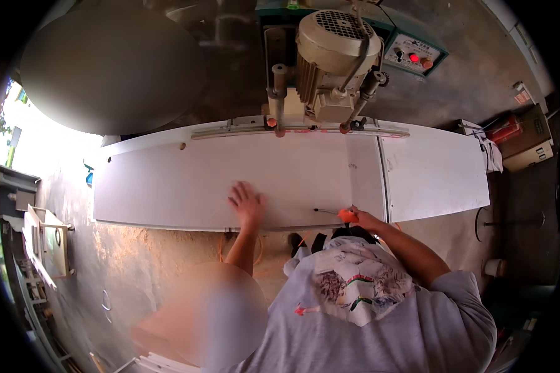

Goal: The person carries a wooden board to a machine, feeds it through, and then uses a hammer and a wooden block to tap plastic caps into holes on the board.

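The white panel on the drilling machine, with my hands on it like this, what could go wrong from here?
1. Your left hand lies flat on the white panel, in front of the motor head; if the panel slides, the hand could drift toward it.
2. Your right hand holds an orange-handled tool at the panel's near edge; its tip might scratch the white face.
3. The panel overhangs to the left, so it may tip or shift.

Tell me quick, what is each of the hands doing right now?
Left hand: open, fingers spread, flat on the white panel.
Right hand: closed on an orange-handled tool at the panel's near edge.
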Demonstrator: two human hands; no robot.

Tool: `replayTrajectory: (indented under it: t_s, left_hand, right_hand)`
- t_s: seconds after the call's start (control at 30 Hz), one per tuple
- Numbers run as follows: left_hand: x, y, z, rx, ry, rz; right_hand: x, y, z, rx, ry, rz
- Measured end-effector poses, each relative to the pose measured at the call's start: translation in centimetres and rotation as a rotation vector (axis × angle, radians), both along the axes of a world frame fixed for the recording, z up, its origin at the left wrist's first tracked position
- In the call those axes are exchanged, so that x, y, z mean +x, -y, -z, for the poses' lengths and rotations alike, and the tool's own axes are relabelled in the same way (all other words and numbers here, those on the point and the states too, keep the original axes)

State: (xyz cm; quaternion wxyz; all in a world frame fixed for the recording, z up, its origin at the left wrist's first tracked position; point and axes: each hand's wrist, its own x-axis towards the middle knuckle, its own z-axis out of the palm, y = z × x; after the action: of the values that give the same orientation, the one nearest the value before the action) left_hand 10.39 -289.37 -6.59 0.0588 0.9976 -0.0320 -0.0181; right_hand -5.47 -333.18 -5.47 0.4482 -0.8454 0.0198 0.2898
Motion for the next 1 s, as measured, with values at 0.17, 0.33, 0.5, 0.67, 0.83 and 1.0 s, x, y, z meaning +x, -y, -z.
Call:
replayTrajectory:
  t_s: [0.17,0.33,0.5,0.67,0.83,1.0]
  left_hand:
    - [-7.4,9.2,-3.4,-0.041,-0.206,0.408]
    - [-7.4,11.8,-4.3,-0.176,-0.254,0.449]
    - [-7.0,11.0,-4.5,-0.094,-0.272,0.439]
    - [-7.1,12.3,-5.6,-0.087,-0.303,0.427]
    - [-7.1,12.4,-5.7,-0.101,-0.321,0.386]
    - [-7.6,13.3,-5.7,-0.092,-0.353,0.331]
  right_hand:
    - [1.3,-2.1,-3.4,-0.071,-0.134,0.086]
    - [-4.3,3.5,-2.8,0.391,-0.224,0.59]
    - [-3.5,3.2,-8.3,0.543,-0.394,0.727]
    - [-3.1,5.5,-6.8,0.393,-0.225,0.718]
    - [-2.9,6.1,-8.6,-0.164,0.084,0.461]
    - [-4.5,8.1,-11.0,-0.129,0.012,0.482]
